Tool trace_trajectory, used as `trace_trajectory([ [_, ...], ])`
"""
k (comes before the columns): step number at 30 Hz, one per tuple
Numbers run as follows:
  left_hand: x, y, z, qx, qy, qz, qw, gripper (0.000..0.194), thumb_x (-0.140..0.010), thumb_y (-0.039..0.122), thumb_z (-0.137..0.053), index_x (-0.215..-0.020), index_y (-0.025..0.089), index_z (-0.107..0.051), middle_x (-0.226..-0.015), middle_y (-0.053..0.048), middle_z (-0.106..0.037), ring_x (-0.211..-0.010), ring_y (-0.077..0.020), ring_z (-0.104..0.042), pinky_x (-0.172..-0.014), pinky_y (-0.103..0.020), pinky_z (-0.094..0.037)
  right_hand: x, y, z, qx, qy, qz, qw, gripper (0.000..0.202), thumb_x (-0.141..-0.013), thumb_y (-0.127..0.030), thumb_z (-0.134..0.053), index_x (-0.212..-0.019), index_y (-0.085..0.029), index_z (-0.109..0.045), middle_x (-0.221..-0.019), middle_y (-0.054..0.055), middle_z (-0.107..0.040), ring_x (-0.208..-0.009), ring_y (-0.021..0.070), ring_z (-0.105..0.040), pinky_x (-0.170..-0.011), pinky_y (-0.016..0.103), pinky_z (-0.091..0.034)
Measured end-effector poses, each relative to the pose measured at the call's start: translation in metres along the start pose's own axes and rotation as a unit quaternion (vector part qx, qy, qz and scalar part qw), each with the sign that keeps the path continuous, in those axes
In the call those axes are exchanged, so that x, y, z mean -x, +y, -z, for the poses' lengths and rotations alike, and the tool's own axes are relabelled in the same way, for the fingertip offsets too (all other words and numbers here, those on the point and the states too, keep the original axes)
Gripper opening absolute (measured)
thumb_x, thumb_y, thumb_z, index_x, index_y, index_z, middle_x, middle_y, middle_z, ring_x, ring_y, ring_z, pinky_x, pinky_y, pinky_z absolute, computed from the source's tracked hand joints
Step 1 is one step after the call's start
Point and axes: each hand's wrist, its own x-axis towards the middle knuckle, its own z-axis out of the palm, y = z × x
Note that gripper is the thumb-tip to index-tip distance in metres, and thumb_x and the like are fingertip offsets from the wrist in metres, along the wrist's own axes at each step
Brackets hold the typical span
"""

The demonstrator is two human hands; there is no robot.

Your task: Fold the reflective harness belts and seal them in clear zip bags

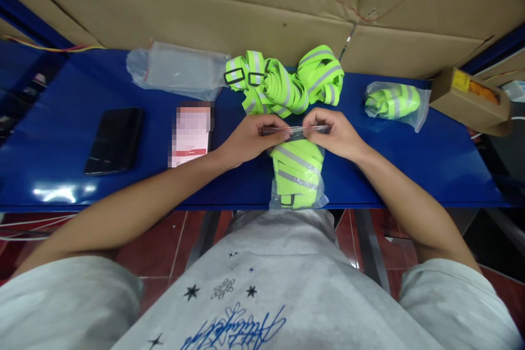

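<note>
A clear plastic bag [297,175] lies at the table's front edge with a folded neon-yellow reflective strap inside, a black buckle showing near its bottom. My left hand [268,132] pinches the bag's top edge on the left side. On the right side of that same edge, my right hand [328,130] pinches it between thumb and fingers. The two hands are a short gap apart. Just beyond them sits a pile of loose neon-yellow reflective straps [283,85] with grey stripes and black buckles.
A stack of clear bags [180,68] lies at the back left. Nearer are a lit phone [191,134] and a black object [114,141]. To the right are another bagged strap [394,103] and an open cardboard box [467,99]. Brown cardboard lines the back of the blue table [238,178].
</note>
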Motion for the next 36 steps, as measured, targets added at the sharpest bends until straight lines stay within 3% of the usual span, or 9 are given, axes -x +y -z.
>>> trace_trajectory([
  [6, -0.002, 0.001, -0.001, -0.005, -0.006, -0.028, 1.000, 0.035, -0.081, 0.046, -0.085, -0.096, 0.015, -0.081, -0.097, -0.007, -0.080, -0.091, -0.0191, -0.072, -0.085, -0.029, -0.054, -0.003, 0.006, -0.006, -0.045, 0.002, -0.036, 0.998, 0.020, -0.083, -0.035, -0.077, -0.084, -0.017, -0.070, -0.070, -0.001, -0.062, -0.061, 0.0105, -0.049, -0.057, 0.025, -0.034],
  [12, -0.003, -0.001, -0.003, -0.022, -0.005, -0.033, 0.999, 0.034, -0.081, 0.046, -0.086, -0.095, 0.016, -0.080, -0.095, -0.005, -0.079, -0.091, -0.0185, -0.072, -0.086, -0.029, -0.054, -0.001, 0.004, -0.010, -0.038, 0.003, -0.028, 0.999, 0.021, -0.082, -0.036, -0.078, -0.084, -0.017, -0.071, -0.073, 0.001, -0.066, -0.065, 0.0120, -0.054, -0.060, 0.026, -0.039],
  [18, -0.003, -0.003, -0.002, -0.042, 0.001, -0.055, 0.998, 0.026, -0.082, 0.040, -0.083, -0.088, 0.015, -0.078, -0.089, -0.004, -0.078, -0.086, -0.0171, -0.071, -0.085, -0.029, -0.055, 0.001, 0.005, -0.014, -0.043, -0.022, -0.053, 0.997, 0.035, -0.079, -0.049, -0.084, -0.088, -0.017, -0.073, -0.085, 0.004, -0.073, -0.074, 0.0149, -0.061, -0.066, 0.027, -0.047],
  [26, -0.004, 0.002, 0.003, -0.091, 0.044, -0.077, 0.992, 0.019, -0.082, 0.034, -0.078, -0.083, 0.015, -0.073, -0.085, -0.002, -0.075, -0.080, -0.0146, -0.068, -0.082, -0.027, -0.055, 0.002, 0.007, -0.012, 0.021, 0.010, -0.003, 1.000, 0.039, -0.089, -0.056, -0.075, -0.093, -0.018, -0.077, -0.079, 0.001, -0.071, -0.064, 0.0123, -0.054, -0.058, 0.027, -0.038],
  [31, -0.003, 0.002, 0.002, -0.090, 0.031, -0.070, 0.993, 0.022, -0.082, 0.037, -0.079, -0.085, 0.015, -0.074, -0.087, -0.003, -0.076, -0.084, -0.0164, -0.071, -0.083, -0.028, -0.057, 0.005, 0.005, -0.016, 0.071, 0.048, 0.035, 0.996, 0.038, -0.092, -0.054, -0.073, -0.089, -0.017, -0.078, -0.080, 0.003, -0.075, -0.066, 0.0137, -0.059, -0.061, 0.027, -0.042],
  [36, -0.001, 0.001, 0.003, -0.085, 0.030, -0.075, 0.993, 0.026, -0.081, 0.042, -0.082, -0.087, 0.016, -0.078, -0.088, -0.003, -0.078, -0.084, -0.0170, -0.071, -0.082, -0.028, -0.057, 0.007, -0.001, -0.017, 0.091, 0.049, 0.063, 0.993, 0.033, -0.095, -0.049, -0.073, -0.089, -0.017, -0.080, -0.083, 0.004, -0.077, -0.069, 0.0148, -0.064, -0.063, 0.027, -0.045],
])
